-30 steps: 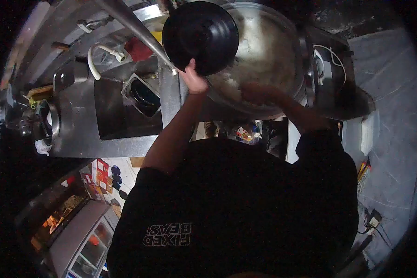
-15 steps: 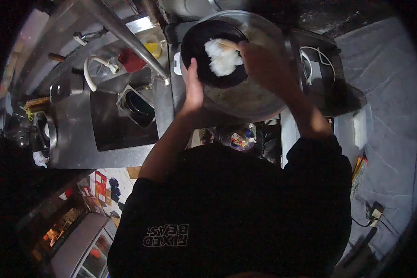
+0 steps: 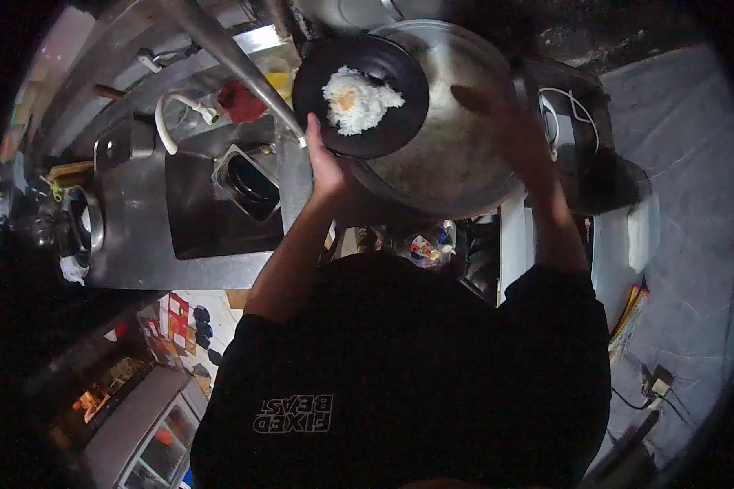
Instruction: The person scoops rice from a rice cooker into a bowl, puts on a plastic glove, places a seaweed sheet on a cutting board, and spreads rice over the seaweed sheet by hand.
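Observation:
A black plate (image 3: pixel 406 67) rests in my left hand (image 3: pixel 324 167), with the thumb over its near edge. White rice (image 3: pixel 365 107) is heaped on the plate, with a yellowish-brown patch in it. The plate overlaps the left side of a large round pot (image 3: pixel 383 189) that has whitish residue inside. My right hand (image 3: pixel 518 134) is over the right part of the pot, dim and blurred. From it a brown wooden paddle (image 3: pixel 468 99) points left, its blade above the pot's inside.
Left of me is a steel sink (image 3: pixel 212 220) with a metal container (image 3: pixel 249 183) in it. A white hose (image 3: pixel 165 122), a red cloth (image 3: pixel 240 101) and a yellow item (image 3: pixel 280 84) lie behind it. A slanting metal pipe (image 3: pixel 236 61) ends near the plate. A white cable (image 3: pixel 577 106) is at right.
My left hand has moved the plate left, away from the paddle. My right hand has drawn the paddle off the rice and moved right over the pot.

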`<action>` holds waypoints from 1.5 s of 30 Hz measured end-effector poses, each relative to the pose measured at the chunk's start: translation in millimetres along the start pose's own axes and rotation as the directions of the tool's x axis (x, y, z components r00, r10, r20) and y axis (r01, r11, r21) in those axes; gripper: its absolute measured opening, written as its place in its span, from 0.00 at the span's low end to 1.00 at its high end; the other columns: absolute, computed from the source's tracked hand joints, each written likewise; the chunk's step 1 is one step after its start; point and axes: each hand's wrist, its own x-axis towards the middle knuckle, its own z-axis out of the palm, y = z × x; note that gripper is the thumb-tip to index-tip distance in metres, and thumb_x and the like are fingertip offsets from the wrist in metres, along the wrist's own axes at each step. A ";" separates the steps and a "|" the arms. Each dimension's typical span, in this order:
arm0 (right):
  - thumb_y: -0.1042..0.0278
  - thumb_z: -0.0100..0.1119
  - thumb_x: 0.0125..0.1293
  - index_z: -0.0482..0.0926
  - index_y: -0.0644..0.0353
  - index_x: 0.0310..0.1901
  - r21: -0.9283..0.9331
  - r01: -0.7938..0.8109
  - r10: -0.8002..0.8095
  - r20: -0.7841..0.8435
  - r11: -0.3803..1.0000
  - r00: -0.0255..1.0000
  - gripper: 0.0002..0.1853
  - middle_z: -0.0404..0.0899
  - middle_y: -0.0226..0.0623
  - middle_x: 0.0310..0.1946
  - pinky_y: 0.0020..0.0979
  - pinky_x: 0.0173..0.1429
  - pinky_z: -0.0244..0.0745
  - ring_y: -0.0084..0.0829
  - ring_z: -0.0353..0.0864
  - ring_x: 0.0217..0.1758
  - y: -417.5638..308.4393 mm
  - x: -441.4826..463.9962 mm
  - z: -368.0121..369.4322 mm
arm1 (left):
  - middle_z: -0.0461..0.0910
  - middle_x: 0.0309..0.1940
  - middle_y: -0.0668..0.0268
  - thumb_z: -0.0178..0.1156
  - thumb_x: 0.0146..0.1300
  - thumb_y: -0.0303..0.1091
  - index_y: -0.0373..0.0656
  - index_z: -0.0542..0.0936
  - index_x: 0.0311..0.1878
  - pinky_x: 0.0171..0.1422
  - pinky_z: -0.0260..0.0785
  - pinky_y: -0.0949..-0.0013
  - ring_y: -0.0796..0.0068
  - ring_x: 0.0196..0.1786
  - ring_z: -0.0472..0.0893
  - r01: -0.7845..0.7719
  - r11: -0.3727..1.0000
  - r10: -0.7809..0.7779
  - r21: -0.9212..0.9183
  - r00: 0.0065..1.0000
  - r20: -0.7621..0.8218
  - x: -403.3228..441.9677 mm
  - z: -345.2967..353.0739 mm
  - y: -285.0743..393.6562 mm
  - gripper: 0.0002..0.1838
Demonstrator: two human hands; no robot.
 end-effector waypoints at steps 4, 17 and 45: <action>0.70 0.47 0.61 0.75 0.64 0.48 -0.236 0.007 0.076 0.338 0.972 0.938 0.15 0.80 0.53 0.35 0.48 0.46 0.75 0.51 0.81 0.38 -15.5 -2.5 29.6 | 0.69 0.63 0.58 0.46 0.68 0.58 0.41 0.64 0.67 0.70 0.58 0.55 0.58 0.65 0.69 -0.081 0.989 0.085 -0.126 0.996 0.023 9.2 -5.6 -6.0 0.34; 0.56 0.52 0.65 0.78 0.61 0.47 -0.320 0.248 -0.154 0.293 0.914 0.944 0.18 0.80 0.48 0.40 0.45 0.50 0.75 0.45 0.80 0.47 28.9 9.5 71.2 | 0.69 0.63 0.60 0.48 0.65 0.61 0.43 0.66 0.66 0.70 0.58 0.54 0.59 0.65 0.69 -0.103 0.987 0.101 -0.124 0.995 -0.024 15.1 -18.6 -14.8 0.36; 0.65 0.44 0.69 0.75 0.63 0.56 0.258 -0.266 0.144 0.412 0.929 0.900 0.18 0.75 0.47 0.55 0.45 0.62 0.68 0.43 0.74 0.60 -53.0 36.0 199.0 | 0.70 0.61 0.62 0.50 0.65 0.54 0.42 0.67 0.64 0.70 0.57 0.57 0.62 0.64 0.69 -0.322 0.938 0.320 -0.127 0.947 -0.033 29.5 -25.2 -35.6 0.31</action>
